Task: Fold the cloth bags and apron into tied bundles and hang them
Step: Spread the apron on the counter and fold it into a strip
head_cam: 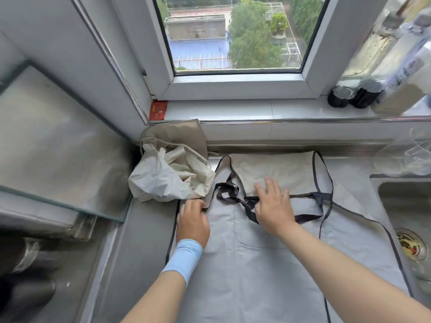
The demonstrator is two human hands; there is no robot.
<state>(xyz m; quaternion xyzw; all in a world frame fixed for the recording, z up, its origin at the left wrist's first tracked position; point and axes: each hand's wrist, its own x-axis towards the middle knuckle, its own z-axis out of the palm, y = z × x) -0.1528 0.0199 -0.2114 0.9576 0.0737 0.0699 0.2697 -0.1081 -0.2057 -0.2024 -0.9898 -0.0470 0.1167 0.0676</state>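
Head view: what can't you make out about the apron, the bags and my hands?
1. Apron: head view, near end cut off by the bottom edge.
2. Straps: head view, part lies under the right hand, so any knot is unclear.
3. Bags: head view, crumpled in a heap; count unclear.
4. Left hand: head view, fingertips hidden by the knuckles; grip on the apron's edge unclear.
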